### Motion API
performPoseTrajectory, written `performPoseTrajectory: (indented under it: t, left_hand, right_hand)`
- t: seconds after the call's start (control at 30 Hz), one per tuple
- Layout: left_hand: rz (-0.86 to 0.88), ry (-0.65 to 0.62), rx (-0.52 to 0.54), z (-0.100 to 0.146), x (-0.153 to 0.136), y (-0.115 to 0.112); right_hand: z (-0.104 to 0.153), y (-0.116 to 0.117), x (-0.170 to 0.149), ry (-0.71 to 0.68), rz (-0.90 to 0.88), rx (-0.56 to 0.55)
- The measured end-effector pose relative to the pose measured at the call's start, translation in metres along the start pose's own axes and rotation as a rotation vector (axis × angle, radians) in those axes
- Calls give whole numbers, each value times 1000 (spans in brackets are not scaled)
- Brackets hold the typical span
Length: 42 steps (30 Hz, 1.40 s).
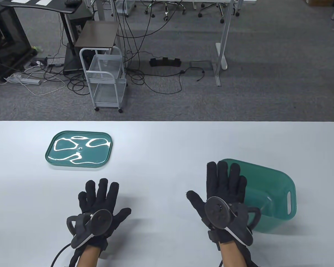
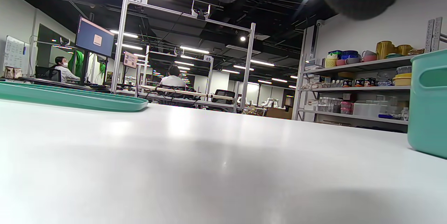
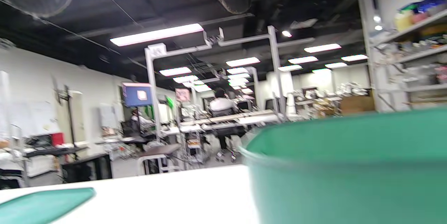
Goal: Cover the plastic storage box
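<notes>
White table (image 1: 167,144): green box (image 1: 270,194) partly hidden behind right hand (image 1: 222,203), lid (image 1: 79,149) apart, both hands' fingers (image 1: 100,192) spread, empty.

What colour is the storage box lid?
Green, with white glare on its glossy top; the lid shows best in the table view.

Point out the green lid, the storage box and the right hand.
green lid (image 1: 79,150): table view, on its flat glossy top.
storage box (image 1: 278,189): table view, on its inner wall near the handle slot.
right hand (image 1: 225,192): table view, on the glove's back below the fingers.
</notes>
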<state>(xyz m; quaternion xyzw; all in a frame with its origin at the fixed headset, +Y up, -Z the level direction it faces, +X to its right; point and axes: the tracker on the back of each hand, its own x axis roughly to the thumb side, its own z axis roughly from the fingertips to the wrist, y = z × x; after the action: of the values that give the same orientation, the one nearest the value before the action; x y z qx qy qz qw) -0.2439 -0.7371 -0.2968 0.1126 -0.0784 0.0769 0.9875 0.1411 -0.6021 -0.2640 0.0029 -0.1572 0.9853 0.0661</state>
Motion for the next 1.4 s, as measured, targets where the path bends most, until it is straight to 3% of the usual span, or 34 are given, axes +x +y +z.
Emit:
performPoseTrajectory:
  t: [0.3, 0.37, 0.43, 0.9, 1.07, 1.23, 1.4]
  left_hand:
    - [-3, 3, -11, 0, 1, -2]
    - [3, 11, -6, 0, -1, -1]
    - [11, 15, 7, 0, -2, 1]
    - [-9, 14, -10, -1, -2, -1]
    - [0, 10, -13, -1, -2, -1]
    - [2, 6, -17, -1, -1, -2]
    - [9, 12, -21, -1, -1, -2]
  right_hand:
    - [10, 54, -45, 152, 60, 187]
    - [9, 71, -51, 189, 93, 278]
    - [9, 77, -46, 158, 190, 159]
    - [4, 80, -39, 97, 210, 156]
    - [-3, 68, -9, 1, 203, 69]
    - [-13, 53, 57, -181, 275, -9]
    - [-14, 55, 128, -316, 309, -57]
